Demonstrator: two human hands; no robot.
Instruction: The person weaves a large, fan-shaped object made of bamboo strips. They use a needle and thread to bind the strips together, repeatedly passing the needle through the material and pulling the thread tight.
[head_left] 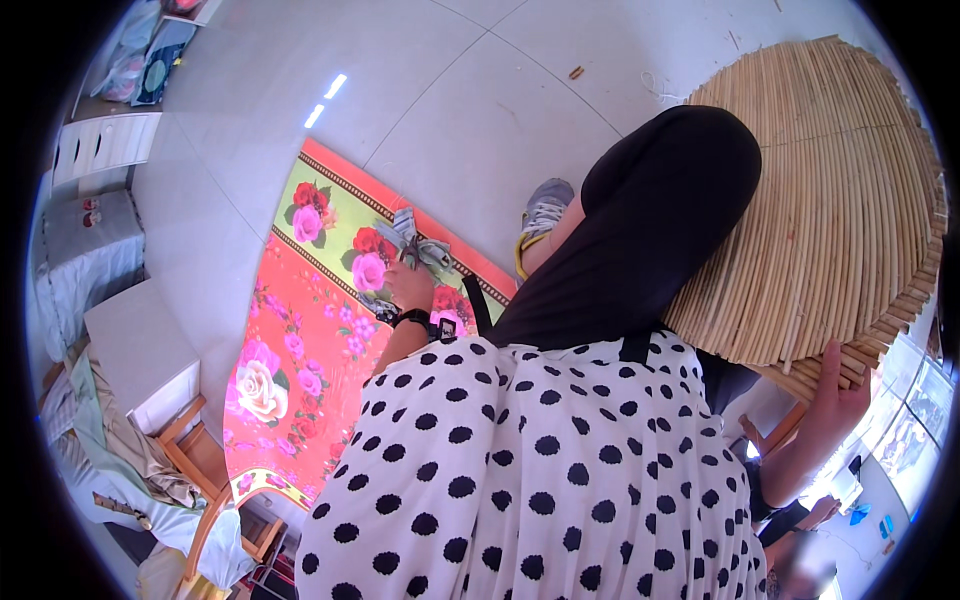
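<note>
My right hand (838, 396) grips the lower rim of a large round mat of straw-coloured stalks (830, 215), its fingers over the edge. The stalks lie side by side, crossed by thin stitched lines, and their ends are uneven at the rim. The mat leans against my bent leg. Down on my left, my left hand (411, 287) has its fingers closed at a small crumpled bundle of grey cloth (432, 254). A dark looped piece shows at the fingertips; whether it is a tool handle I cannot tell. The bundle lies on a red floral floor mat (300, 350).
Pale floor tiles (430, 60) spread ahead, with a small brown scrap (576, 72) and thin string (652, 86) on them. A wooden chair (190, 445) piled with clothes and a white box (145, 340) stand at left. Another person (800, 560) is at lower right.
</note>
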